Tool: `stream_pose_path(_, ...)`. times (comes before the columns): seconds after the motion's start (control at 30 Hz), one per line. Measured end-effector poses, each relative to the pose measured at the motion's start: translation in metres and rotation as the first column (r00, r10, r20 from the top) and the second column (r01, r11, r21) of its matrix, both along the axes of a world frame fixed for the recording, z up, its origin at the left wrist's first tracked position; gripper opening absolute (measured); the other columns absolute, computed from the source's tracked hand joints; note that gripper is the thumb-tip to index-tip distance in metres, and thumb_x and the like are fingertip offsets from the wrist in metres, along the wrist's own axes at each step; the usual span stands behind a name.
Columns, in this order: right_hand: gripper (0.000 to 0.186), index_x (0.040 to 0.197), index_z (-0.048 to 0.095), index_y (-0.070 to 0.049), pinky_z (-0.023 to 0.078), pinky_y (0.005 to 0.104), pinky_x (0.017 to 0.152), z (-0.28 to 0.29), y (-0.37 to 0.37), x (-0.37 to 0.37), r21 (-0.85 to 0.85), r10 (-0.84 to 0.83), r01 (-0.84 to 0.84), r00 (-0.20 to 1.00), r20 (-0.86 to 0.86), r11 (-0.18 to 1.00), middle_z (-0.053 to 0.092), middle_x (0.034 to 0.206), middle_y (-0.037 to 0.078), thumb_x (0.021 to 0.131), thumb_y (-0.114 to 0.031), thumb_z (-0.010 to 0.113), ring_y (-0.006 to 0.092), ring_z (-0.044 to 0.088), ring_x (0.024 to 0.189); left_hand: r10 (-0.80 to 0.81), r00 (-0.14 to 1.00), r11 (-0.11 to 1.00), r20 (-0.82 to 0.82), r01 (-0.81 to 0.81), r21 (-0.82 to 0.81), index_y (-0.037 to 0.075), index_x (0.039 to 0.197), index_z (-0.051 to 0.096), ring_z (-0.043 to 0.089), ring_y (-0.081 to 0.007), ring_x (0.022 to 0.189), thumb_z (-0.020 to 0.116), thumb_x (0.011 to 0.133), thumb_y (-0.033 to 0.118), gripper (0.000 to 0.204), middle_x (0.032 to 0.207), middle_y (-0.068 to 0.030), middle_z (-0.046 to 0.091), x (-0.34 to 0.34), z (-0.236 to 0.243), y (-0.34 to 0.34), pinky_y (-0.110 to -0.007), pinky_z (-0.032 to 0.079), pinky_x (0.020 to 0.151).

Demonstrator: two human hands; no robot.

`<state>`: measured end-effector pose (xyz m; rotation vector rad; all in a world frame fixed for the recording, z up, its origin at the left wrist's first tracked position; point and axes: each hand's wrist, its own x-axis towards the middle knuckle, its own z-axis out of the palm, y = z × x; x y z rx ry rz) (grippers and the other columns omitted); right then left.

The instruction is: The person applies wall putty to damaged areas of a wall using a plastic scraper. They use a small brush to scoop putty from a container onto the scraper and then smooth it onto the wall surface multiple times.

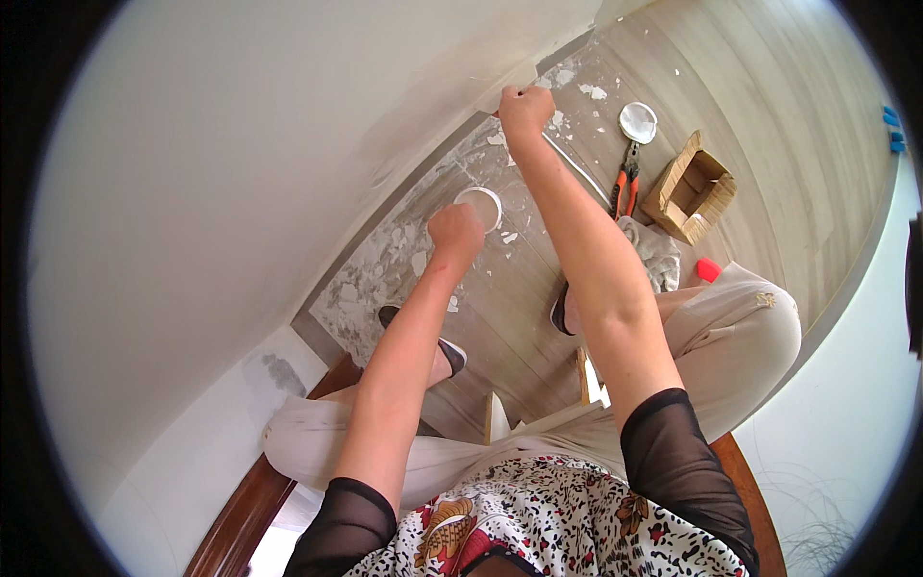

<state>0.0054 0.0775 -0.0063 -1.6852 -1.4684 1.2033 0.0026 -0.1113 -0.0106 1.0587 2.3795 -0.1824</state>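
Note:
My left hand (457,231) is closed at the rim of a round white tub (486,209), which has a pale grey-beige inside. Fingers cover the tub's near left side. Farther out, my right hand (527,111) is a fist close to the foot of the wall (413,125). It grips a tool that is mostly hidden; a small red part shows at its left side, and its kind cannot be made out. White flakes and smears lie on the floor (490,337) beneath both hands, along the grey baseboard (385,207).
Right of my right arm are pliers (626,183) with orange-and-black handles, a small white round container (637,123), an open cardboard box (690,188), a crumpled grey cloth (652,252) and a red object (709,269). A thin white strip (577,168) lies beside my forearm.

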Motion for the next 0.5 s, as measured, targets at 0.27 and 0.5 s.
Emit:
stream_pose_path(0.27, 0.021, 0.058, 0.057, 0.009, 0.049, 0.0394, 0.059, 0.008, 0.017, -0.016, -0.112, 0.017, -0.044, 0.972, -0.235, 0.993, 0.056, 0.054, 0.024, 0.070, -0.008, 0.059, 0.0354, 0.061, 0.056, -0.049, 0.999, 0.993, -0.011, 0.050, 0.107, 0.003, 0.072, 0.068, 0.063, -0.0356, 0.076, 0.052, 0.073, 0.013, 0.019, 0.079, -0.0213, 0.064, 0.000, -0.006, -0.003, -0.043, 0.050, 0.067)
stream_pose_path(0.5, 0.023, 0.054, 0.057, 0.007, 0.049, 0.0352, 0.052, 0.062, 0.015, -0.018, 0.183, 0.125, -0.089, 0.974, -0.191, 0.979, 0.055, 0.050, 0.021, 0.070, -0.009, 0.056, 0.0310, 0.059, 0.049, -0.035, 0.999, 0.999, 0.001, 0.035, -0.025, 0.003, 0.077, 0.069, 0.063, -0.0368, 0.082, 0.052, 0.082, 0.025, 0.029, 0.084, -0.0200, 0.065, 0.004, -0.004, 0.010, -0.043, 0.050, 0.074)
